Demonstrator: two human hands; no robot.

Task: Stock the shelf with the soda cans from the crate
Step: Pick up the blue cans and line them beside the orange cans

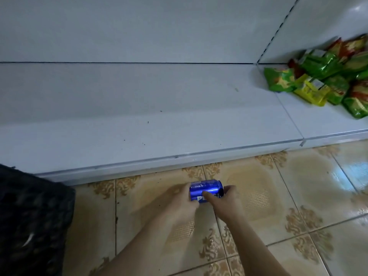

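Retail shop premises: white metal display shelving [139, 108] with slotted upright, snack packets [322, 76] stocked on adjoining bay, black crate [33, 216] on patterned tiled floor [298, 196].

The can [206, 189] is seen as glossy blue metal; the shelf [139, 120] is finished smooth, matt white; the floor [298, 186] is laid in glazed, shiny tiles; the packets [318, 80] are wrapped in crinkled glossy film; the crate [33, 216] looks dull black plastic.

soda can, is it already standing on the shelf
No, the blue soda can lies sideways between the left hand and right hand above the floor tiles, short of the white shelf.
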